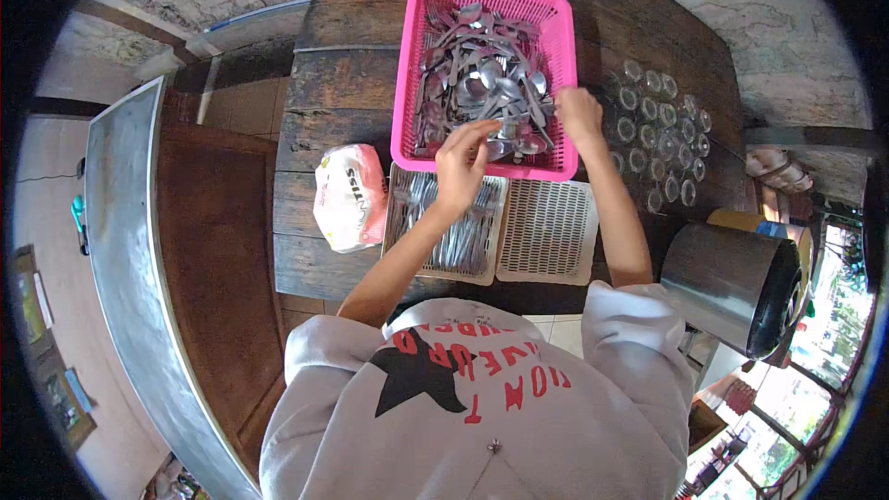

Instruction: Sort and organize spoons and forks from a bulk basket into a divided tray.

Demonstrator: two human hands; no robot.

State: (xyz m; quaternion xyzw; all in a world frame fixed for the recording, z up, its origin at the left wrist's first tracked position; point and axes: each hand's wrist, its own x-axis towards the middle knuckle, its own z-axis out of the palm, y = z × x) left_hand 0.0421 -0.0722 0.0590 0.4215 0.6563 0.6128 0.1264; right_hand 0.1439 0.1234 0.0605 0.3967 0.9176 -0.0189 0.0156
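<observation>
A pink plastic basket (571, 69) on the wooden table holds a heap of mixed metal spoons and forks (479, 76). My left hand (462, 163) is over its near edge, thumb and fingers apart, fingertips close to the cutlery. Curled at the basket's right rim is my right hand (578, 113); its fingers hide whether it grips a piece of cutlery or the rim. In front of the basket, a cream plastic tray (492, 260) contains many forks (458, 239), partly covered by my left forearm. Beside it lies a second cream tray (547, 229) with its slotted bottom showing.
A soft pack of tissues (351, 198) lies left of the trays. Several clear glasses (660, 132) stand in rows on the table's right side. A metal cylindrical container (726, 285) is near my right elbow. The dark wooden table (333, 132) borders a textured wall.
</observation>
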